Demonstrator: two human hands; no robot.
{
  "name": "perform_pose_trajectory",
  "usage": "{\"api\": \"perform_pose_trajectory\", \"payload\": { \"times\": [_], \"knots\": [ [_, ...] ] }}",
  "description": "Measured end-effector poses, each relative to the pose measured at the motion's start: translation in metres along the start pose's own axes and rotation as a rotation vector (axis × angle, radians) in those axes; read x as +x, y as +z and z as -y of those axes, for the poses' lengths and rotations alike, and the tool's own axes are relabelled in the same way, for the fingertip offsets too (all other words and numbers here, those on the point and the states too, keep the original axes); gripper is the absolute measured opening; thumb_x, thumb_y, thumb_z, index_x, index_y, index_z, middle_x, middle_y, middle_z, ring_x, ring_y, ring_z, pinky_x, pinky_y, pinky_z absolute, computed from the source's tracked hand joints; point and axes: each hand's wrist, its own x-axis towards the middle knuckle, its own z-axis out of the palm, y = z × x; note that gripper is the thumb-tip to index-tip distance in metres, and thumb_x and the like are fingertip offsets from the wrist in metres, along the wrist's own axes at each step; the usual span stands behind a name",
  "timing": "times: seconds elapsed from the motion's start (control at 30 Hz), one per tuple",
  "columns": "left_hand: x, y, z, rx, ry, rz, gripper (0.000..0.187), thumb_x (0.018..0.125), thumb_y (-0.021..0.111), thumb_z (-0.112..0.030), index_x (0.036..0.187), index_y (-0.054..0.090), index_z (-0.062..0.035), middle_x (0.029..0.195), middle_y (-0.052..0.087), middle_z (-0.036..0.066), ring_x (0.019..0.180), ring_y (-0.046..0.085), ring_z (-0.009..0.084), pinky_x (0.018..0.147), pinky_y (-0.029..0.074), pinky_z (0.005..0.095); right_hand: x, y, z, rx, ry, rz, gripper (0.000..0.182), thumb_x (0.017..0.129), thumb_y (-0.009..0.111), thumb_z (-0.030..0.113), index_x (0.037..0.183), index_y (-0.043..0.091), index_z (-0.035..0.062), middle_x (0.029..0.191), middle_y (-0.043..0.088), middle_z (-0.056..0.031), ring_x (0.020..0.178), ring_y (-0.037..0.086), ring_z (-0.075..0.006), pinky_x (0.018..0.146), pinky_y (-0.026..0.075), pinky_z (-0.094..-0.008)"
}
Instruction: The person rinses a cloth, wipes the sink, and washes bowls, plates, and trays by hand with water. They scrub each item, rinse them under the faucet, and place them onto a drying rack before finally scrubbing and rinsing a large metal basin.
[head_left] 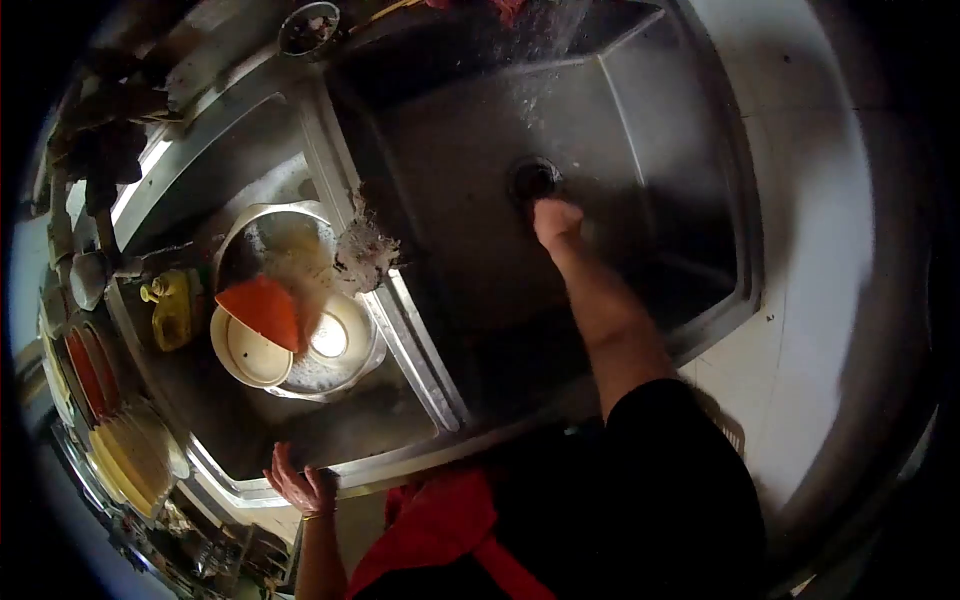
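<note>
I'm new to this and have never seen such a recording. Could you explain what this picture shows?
There is no machine here: a person wears a camera on the head, looking down at their own bare hands over a double sink. The right hand is down by the drain; whether it holds anything is hard to tell. The left hand is at the sink's front rim, holding nothing visible. The left basin has a metal pan, pale dishes, an orange piece and a yellow bottle. A grey scourer-like clump sits on the divider.
</note>
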Motion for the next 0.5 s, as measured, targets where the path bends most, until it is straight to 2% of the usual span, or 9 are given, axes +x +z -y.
{"api": "perform_pose_trajectory", "payload": {
  "times": [0.1,0.2,0.23,0.33,0.37,0.47,0.5],
  "knots": [
    [-0.002,0.003,0.003,0.003,-0.016,0.009,0.063,0.093,0.033,-0.049,0.139,0.034,-0.0055,0.127,0.053,0.013,0.124,0.044,0.0297,0.11,0.011,0.051,0.017,-0.01,-0.003,-0.109,-0.063,0.173,0.017,0.08,0.054,0.016,0.088,0.069,0.012,0.094,0.067,-0.0117,0.092,0.062,-0.0344,0.076,0.049,-0.0458],
    [-0.002,0.001,0.0,0.027,-0.018,0.029,0.064,0.092,0.032,-0.05,0.138,0.036,-0.0054,0.121,0.056,0.012,0.119,0.047,0.0292,0.109,0.012,0.0505,0.028,-0.006,-0.015,-0.151,-0.315,-0.224,0.012,0.069,0.061,0.015,0.079,0.068,0.0133,0.098,0.063,-0.0037,0.1,0.054,-0.0285,0.084,0.043,-0.0475],
    [-0.001,0.001,-0.001,0.038,-0.022,0.042,0.064,0.092,0.032,-0.05,0.137,0.036,-0.0051,0.118,0.057,0.012,0.117,0.048,0.029,0.109,0.013,0.0503,0.031,-0.007,-0.017,-0.089,-0.231,-0.212,0.02,0.074,0.062,0.022,0.091,0.066,0.0114,0.103,0.059,-0.0078,0.107,0.047,-0.031,0.093,0.036,-0.0478],
    [0.002,-0.002,-0.005,0.013,-0.026,0.056,0.064,0.092,0.031,-0.051,0.135,0.04,-0.0043,0.111,0.059,0.012,0.109,0.052,0.0284,0.109,0.015,0.0497,0.035,-0.023,-0.017,0.286,0.074,-0.4,0.04,0.079,0.064,0.031,0.11,0.058,0.0057,0.12,0.053,-0.0171,0.114,0.046,-0.0358,0.096,0.037,-0.0483],
    [0.003,-0.003,-0.005,-0.002,-0.027,0.059,0.064,0.092,0.031,-0.051,0.134,0.041,-0.004,0.109,0.059,0.012,0.106,0.053,0.0282,0.108,0.015,0.0496,0.053,0.02,-0.032,0.316,0.144,-0.569,0.069,0.077,0.067,0.044,0.128,0.044,0.0036,0.128,0.045,-0.0219,0.117,0.041,-0.0413,0.1,0.032,-0.0478],
    [0.004,-0.002,-0.004,-0.002,-0.05,0.057,0.064,0.092,0.031,-0.052,0.132,0.045,-0.0037,0.103,0.061,0.011,0.101,0.055,0.0276,0.108,0.016,0.0489,0.053,0.043,-0.037,0.139,0.043,-0.599,0.07,0.076,0.07,0.041,0.128,0.045,0.0014,0.13,0.044,-0.0228,0.121,0.039,-0.0407,0.102,0.031,-0.0476],
    [0.004,0.0,-0.001,-0.003,-0.041,0.042,0.062,0.092,0.031,-0.05,0.13,0.047,-0.0035,0.101,0.061,0.011,0.1,0.055,0.0279,0.108,0.017,0.0484,0.046,0.035,-0.033,0.176,-0.075,-0.53,0.067,0.077,0.068,0.041,0.126,0.046,0.0006,0.128,0.046,-0.0239,0.119,0.041,-0.0407,0.101,0.032,-0.0472]
  ]
}}
